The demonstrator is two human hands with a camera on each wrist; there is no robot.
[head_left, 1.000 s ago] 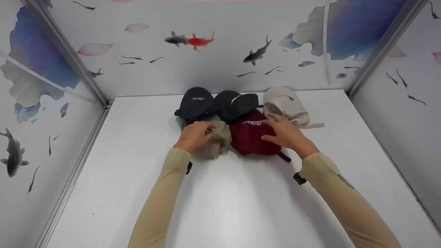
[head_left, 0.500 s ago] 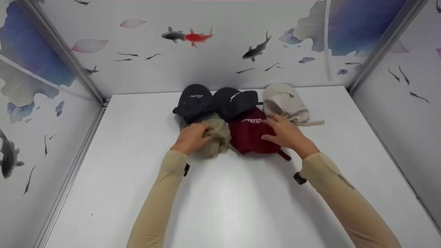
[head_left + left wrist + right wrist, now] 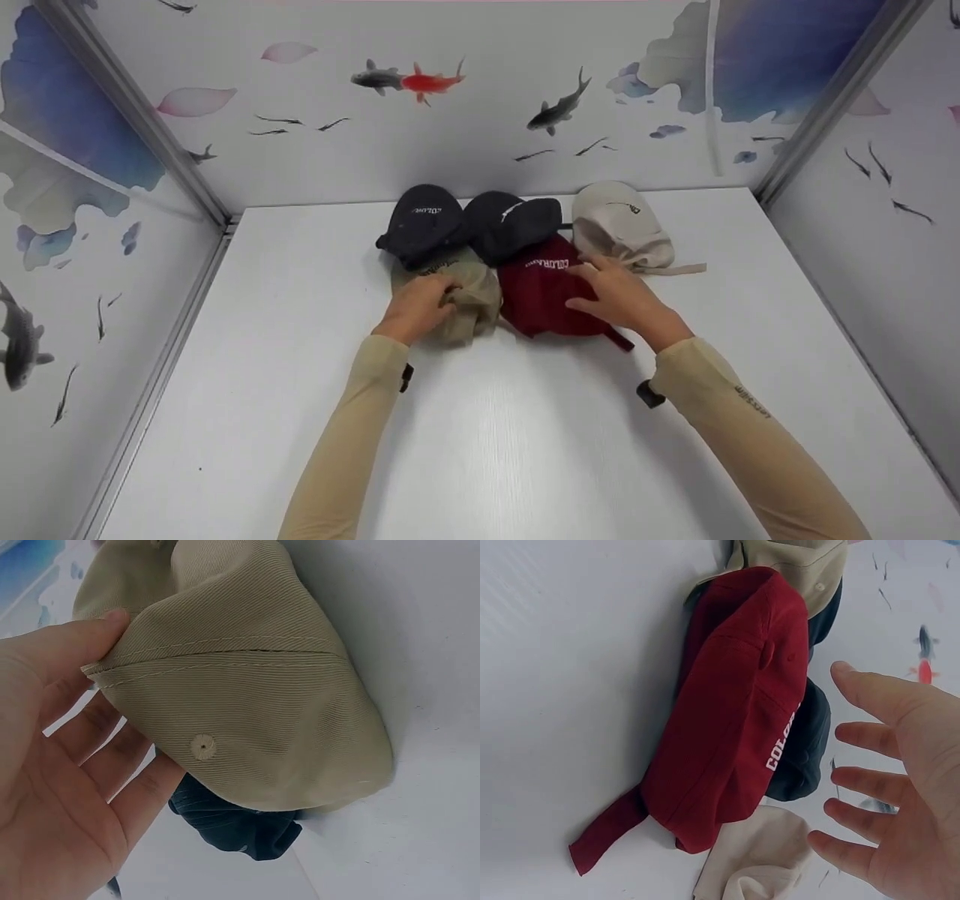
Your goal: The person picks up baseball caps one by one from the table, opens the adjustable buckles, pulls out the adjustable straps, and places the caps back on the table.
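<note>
In the head view my left hand (image 3: 417,306) is at the left side of a khaki baseball cap (image 3: 472,289). The left wrist view shows the thumb (image 3: 105,626) over the folded edge of this cap, the other fingers passing behind it, so the hand pinches the fabric. My right hand (image 3: 622,296) is spread above a dark red baseball cap (image 3: 551,300) with white lettering. Its fingers (image 3: 862,780) are apart and hold nothing in the right wrist view. The red cap's strap (image 3: 607,832) sticks out to one side.
Behind these lie a navy cap (image 3: 426,221) overlapping the khaki one, a black cap (image 3: 495,229) against the red one, and a cream cap (image 3: 611,214) with a loose strap. The white table (image 3: 480,450) ends at printed wall panels (image 3: 480,150) at the back and sides.
My left hand has shifted slightly toward me, showing more of the khaki cap's lettering. My right hand has drawn back a little over the red cap. The caps have hardly moved.
</note>
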